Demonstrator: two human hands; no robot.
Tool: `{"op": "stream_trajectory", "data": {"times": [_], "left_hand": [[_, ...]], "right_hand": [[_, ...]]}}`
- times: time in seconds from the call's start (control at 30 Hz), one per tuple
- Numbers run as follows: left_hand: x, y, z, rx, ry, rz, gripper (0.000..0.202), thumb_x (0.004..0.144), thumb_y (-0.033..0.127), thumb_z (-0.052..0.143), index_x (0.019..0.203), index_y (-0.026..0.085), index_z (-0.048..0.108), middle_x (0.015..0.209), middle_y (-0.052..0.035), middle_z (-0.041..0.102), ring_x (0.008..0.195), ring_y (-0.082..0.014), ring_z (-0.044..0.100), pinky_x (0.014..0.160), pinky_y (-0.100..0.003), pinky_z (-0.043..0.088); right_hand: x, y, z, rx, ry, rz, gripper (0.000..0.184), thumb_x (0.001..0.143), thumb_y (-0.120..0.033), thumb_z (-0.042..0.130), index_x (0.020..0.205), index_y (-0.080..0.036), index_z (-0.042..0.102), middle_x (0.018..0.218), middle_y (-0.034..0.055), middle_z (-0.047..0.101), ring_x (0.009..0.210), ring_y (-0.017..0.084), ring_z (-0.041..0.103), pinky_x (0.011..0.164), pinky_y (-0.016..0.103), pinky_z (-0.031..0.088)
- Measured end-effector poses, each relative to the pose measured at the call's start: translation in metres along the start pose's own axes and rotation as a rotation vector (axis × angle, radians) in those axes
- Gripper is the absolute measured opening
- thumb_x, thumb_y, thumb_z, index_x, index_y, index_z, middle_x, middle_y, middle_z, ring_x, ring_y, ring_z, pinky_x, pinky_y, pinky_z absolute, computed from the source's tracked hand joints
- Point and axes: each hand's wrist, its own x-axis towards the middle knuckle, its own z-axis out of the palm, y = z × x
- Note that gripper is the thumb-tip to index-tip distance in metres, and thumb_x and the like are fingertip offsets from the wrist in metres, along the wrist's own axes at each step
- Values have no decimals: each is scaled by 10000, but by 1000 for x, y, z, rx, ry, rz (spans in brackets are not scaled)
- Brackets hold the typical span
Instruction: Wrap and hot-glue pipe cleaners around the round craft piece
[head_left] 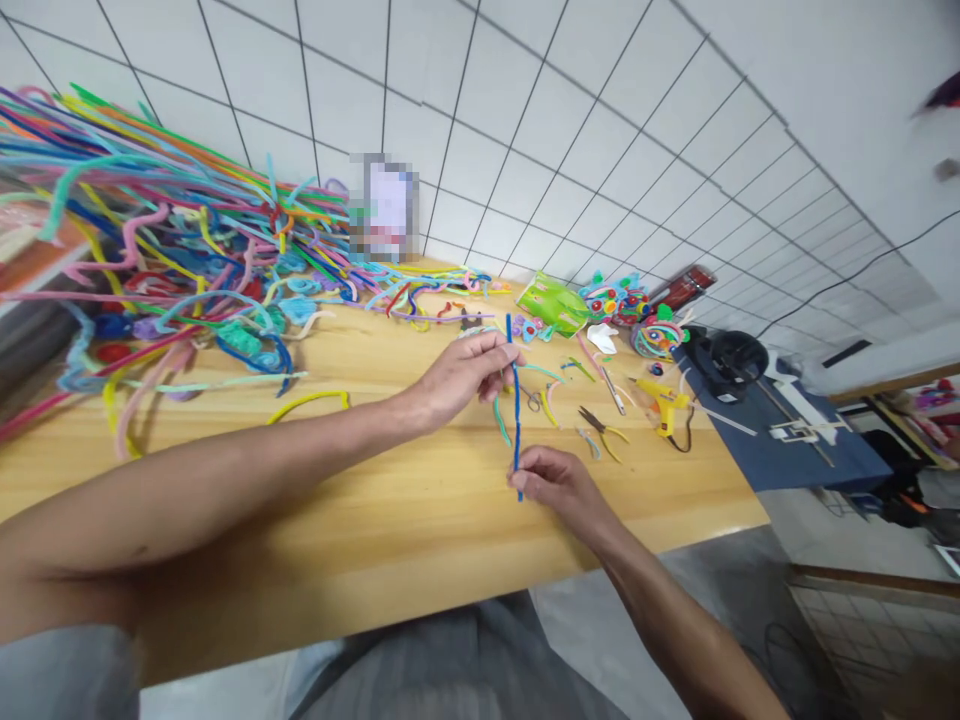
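A straight blue pipe cleaner point(516, 415) is stretched between my two hands above the wooden table point(390, 530). My left hand point(476, 368) pinches it near its far end, with a short tip sticking out beyond the fingers. Close to the near end, my right hand point(553, 482) pinches it between thumb and fingers. Behind the blue piece lie short green, pink and yellow pipe cleaner pieces and a pair of scissors point(534, 402), partly hidden by my left hand.
Many coloured pipe cleaners point(225, 230) are heaped on the left. To the right lie yellow-handled pliers point(602, 430) and a yellow glue gun point(666, 405). A green packet point(553, 303) and colourful decorated pieces point(619, 300) stand by the tiled wall. Beyond is a blue-covered table point(757, 450).
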Motion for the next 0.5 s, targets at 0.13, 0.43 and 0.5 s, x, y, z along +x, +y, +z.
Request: {"op": "stream_trajectory", "data": {"times": [0.13,0.43,0.5], "left_hand": [[-3,4,4,-38,-2,-41,211,1040,159,631,837,131,684,591,49,581,422,-43,467,447,-166,330],[-1,10,2,-78,-19,-55,235,1062,215,673,838,146,667,614,61,547,438,-40,452,452,-163,356],[2,12,-1,-63,-20,-43,222,1059,234,676,855,146,671,629,60,545,447,-40,452,453,-165,360]], "right_hand": [[1,-7,4,91,-114,35,474,775,-603,937,731,-208,680,693,-34,587,637,107,480,627,268,399],[6,5,20,330,-88,101,443,798,-548,927,744,-224,631,604,-63,564,510,87,434,505,247,332],[7,4,20,347,-43,81,451,794,-542,929,717,-228,614,589,-63,547,514,91,422,502,250,315]]}}
